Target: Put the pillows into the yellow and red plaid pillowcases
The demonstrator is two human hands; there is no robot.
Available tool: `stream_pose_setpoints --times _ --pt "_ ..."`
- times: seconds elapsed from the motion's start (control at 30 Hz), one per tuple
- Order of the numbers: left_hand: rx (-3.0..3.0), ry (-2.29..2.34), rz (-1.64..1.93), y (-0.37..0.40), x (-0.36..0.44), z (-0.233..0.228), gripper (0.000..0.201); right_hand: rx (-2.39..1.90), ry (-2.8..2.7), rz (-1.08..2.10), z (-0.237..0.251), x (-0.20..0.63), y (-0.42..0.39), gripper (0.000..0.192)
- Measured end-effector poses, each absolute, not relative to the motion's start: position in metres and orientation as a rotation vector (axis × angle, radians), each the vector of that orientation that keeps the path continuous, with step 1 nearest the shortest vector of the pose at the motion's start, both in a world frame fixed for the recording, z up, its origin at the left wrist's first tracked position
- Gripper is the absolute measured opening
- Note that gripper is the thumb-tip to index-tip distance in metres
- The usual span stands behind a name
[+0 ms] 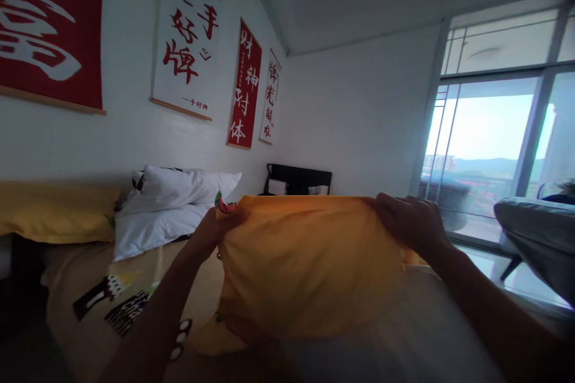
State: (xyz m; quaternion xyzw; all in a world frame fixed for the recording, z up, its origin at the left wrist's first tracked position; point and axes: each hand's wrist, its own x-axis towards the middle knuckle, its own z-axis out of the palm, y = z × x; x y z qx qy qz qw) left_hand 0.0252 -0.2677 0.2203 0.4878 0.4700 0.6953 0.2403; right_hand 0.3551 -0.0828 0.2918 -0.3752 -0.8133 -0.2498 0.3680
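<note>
Above bed (90, 275), pillowcase (305, 263) between hands

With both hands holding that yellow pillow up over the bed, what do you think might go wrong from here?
1. Both the left hand and the right hand pinch only the top corners of the yellow pillow, so it may slip down onto the bed.
2. The raised pillow hides much of the bed in front, so the person may misjudge where it lands.
3. The white pillows lie close by on the left and might get knocked.
</note>
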Motion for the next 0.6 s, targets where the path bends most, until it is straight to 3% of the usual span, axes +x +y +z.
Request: stream_pose_setpoints --times 0.1,0.2,0.47,0.6 --pt "1.299 1.121 1.793 -0.279 0.008 0.217 0.042 -1.011 -2.400 -0.041 0.286 0.359 -0.079 0.060" --pt "1.119 1.106 1.796 -0.289 -0.007 0.216 0.039 -0.907 -2.675 0.492 0.276 0.363 -0.075 0.052" --pt "1.199 1.216 1.921 -0.294 0.010 0.225 0.037 -0.802 -2.277 0.549 0.273 0.379 -0.073 0.051" --pt "1.242 1.532 2.029 -0.288 0.006 0.222 0.038 -0.921 -2.337 0.143 0.274 0.373 -0.072 0.056"
